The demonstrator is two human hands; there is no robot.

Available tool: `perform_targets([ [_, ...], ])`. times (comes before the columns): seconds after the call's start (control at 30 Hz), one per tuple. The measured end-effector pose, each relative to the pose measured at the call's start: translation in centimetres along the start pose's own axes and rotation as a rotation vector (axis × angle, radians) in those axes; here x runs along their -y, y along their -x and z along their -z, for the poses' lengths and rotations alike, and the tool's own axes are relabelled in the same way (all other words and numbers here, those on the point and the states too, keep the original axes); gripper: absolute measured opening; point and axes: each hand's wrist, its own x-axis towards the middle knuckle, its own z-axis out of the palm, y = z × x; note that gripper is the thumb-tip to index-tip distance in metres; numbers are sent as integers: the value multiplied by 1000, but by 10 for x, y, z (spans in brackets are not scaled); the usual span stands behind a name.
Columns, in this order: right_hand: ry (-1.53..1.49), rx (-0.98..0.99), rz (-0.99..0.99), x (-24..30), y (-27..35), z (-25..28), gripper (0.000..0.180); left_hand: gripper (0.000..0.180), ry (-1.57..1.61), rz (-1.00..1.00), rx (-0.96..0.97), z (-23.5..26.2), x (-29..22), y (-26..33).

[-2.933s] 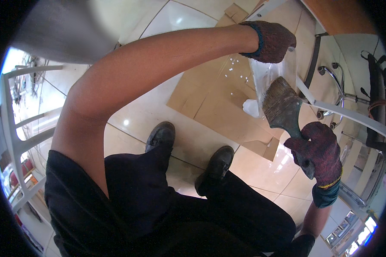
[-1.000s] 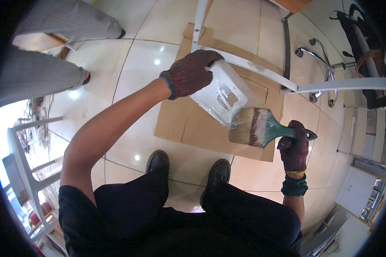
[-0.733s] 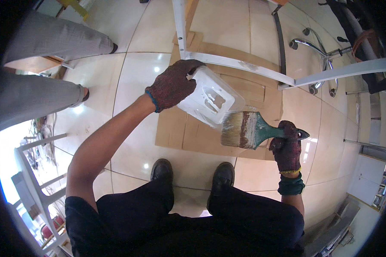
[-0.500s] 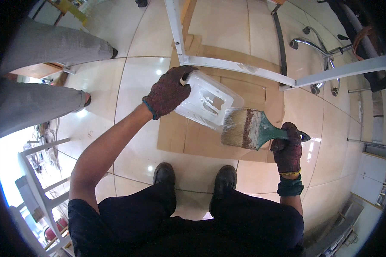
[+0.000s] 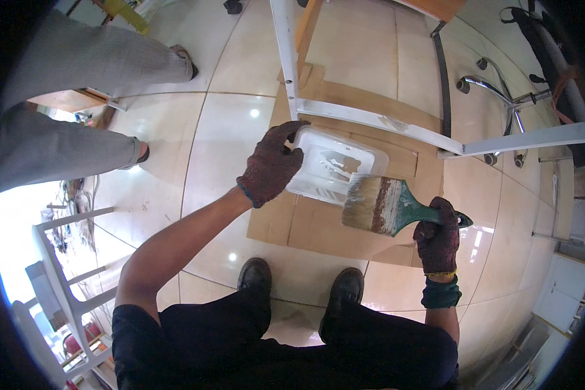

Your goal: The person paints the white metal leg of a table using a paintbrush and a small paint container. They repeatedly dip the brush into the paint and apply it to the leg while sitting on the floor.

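A translucent plastic tub (image 5: 312, 185) with white paint pooled and smeared on its bottom is gripped at its left rim by my left hand (image 5: 272, 166), which wears a dark knitted glove. In my right hand (image 5: 437, 237), gloved the same way, is the green handle of a wide paintbrush (image 5: 370, 205). Its bristles point left and are whitish at the tips, with a brown-stained band near the handle. They are at the tub's lower right edge; I cannot tell whether they touch it.
Just beyond the tub stands a white-painted metal frame (image 5: 370, 116) over flattened cardboard (image 5: 305, 224) on the tiled floor. At the left, another person's grey trouser legs (image 5: 78, 146) show, with a white chair (image 5: 65, 292) nearer. A wheeled chair base (image 5: 500, 97) is at the far right.
The view has shifted, so the frame, cardboard and legs appear lower and farther right. The tub looks tilted differently. Both hands keep their holds on the tub and paintbrush.
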Motion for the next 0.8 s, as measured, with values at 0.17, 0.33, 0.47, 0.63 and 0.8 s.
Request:
perform_targets([
  [0.17,-5,35,37,2,-2,0,27,46,-27,33,26,1,5,-4],
  [0.33,-42,62,19,1,0,3,24,45,22,93,49,-2,4,-5],
  [0.47,-109,-36,15,-6,-6,3,25,47,24,-12,30,-7,7,-11],
  [0.63,-82,-20,68,-2,-4,7,26,47,34,-66,17,-12,5,-16],
  [0.8,-88,-53,105,3,-8,10,25,47,86,-24,30,-16,7,-14],
])
